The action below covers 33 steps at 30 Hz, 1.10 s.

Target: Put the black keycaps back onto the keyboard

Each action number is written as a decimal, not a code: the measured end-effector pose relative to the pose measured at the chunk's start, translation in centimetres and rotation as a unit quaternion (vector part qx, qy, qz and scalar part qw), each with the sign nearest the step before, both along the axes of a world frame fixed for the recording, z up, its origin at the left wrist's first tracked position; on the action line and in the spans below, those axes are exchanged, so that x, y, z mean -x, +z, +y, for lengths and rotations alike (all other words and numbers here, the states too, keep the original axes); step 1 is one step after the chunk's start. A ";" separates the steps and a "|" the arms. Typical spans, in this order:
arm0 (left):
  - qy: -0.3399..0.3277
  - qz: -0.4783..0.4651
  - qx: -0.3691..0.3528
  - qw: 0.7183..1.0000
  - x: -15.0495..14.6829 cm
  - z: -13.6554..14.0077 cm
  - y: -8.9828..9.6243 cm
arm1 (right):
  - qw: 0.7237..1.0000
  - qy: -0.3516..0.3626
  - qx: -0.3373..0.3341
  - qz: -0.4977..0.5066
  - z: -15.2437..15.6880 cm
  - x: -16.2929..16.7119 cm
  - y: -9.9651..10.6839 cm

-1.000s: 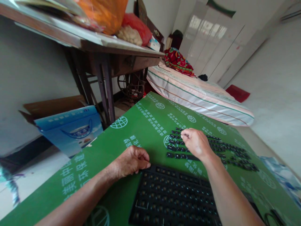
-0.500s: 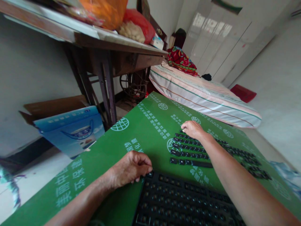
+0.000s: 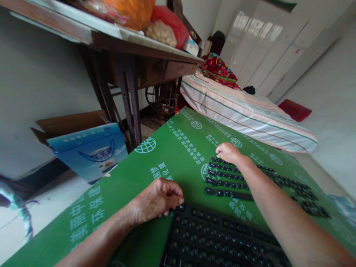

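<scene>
A black keyboard [image 3: 222, 237] with most of its key switches bare lies at the bottom, cut off by the frame edge. My left hand [image 3: 161, 196] is closed at its far left corner, thumb and forefinger on the edge beside a single fitted keycap [image 3: 180, 207]. Beyond the keyboard, loose black keycaps [image 3: 229, 176] lie sorted in rows. My right hand [image 3: 229, 152] is at the far left end of these rows, fingers pinched around a small dark keycap [image 3: 217, 155] that is mostly hidden. My right forearm covers part of the rows.
Everything lies on a green board [image 3: 172, 159] printed with white characters and globes. On the left stand a blue carton [image 3: 94, 152] and a wooden sewing-machine table [image 3: 155, 48] bearing bags. A bed [image 3: 250, 111] with striped cover stands behind.
The view has shifted slightly, so everything sits a little further right. Both hands keep nearly the same places; my right fingers look slightly more curled in at the far keycap row.
</scene>
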<state>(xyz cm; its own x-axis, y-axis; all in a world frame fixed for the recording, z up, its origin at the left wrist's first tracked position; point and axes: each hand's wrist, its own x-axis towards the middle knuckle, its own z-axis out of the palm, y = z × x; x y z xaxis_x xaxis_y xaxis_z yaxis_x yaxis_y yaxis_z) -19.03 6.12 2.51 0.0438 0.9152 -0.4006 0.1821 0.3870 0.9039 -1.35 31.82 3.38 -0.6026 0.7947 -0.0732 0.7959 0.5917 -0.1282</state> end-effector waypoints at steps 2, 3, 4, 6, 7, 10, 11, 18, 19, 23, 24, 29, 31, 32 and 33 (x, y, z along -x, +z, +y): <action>0.002 -0.001 0.000 1.000 0.0 0.0 -0.1 | 0.999 -0.004 0.009 0.039 -0.1 0.1 0.3; 0.005 -0.002 0.001 1.000 0.0 0.0 -0.2 | 0.998 -0.003 0.017 0.062 -0.4 0.1 0.6; 0.007 -0.005 0.003 1.000 0.0 0.0 -0.3 | 0.996 -0.002 0.026 0.086 -0.8 0.1 0.9; 0.008 -0.011 0.006 1.000 0.0 0.0 -0.4 | 0.989 0.008 0.053 0.136 -2.5 -0.1 1.7; 0.007 -0.014 0.006 1.000 0.0 0.0 -0.4 | 0.984 0.013 0.072 0.163 -3.6 -0.3 2.0; 0.005 -0.020 -0.004 1.000 -0.1 0.0 -0.4 | 0.889 0.012 0.269 0.370 -8.0 -1.2 2.9; 0.006 -0.022 -0.007 1.000 -0.1 -0.1 -0.4 | 0.846 -0.003 0.334 0.415 -9.6 -1.5 3.0; 0.005 -0.027 -0.046 0.999 -0.3 0.0 -1.2 | 0.708 -0.047 0.497 0.499 -17.0 -3.0 1.8; 0.003 -0.026 -0.050 0.998 -0.3 0.1 -1.2 | 0.701 -0.047 0.505 0.501 -17.5 -3.1 1.5; -0.004 -0.017 -0.064 0.998 -0.4 0.0 -1.1 | 0.670 -0.051 0.532 0.514 -19.0 -3.5 0.8; -0.004 -0.016 -0.067 0.998 -0.4 -0.1 -1.1 | 0.664 -0.051 0.538 0.517 -19.3 -3.5 0.7; 0.006 -0.010 -0.074 0.997 -0.5 -0.2 -1.1 | 0.655 -0.053 0.548 0.517 -20.2 -3.5 0.6; 0.006 -0.010 -0.075 0.997 -0.5 -0.2 -1.1 | 0.657 -0.056 0.547 0.516 -20.3 -3.6 0.5; 0.007 -0.010 -0.075 0.997 -0.6 -0.2 -1.1 | 0.658 -0.059 0.545 0.516 -20.4 -3.6 0.5; 0.007 -0.010 -0.074 0.997 -0.6 -0.2 -1.1 | 0.662 -0.063 0.541 0.515 -20.4 -3.7 0.5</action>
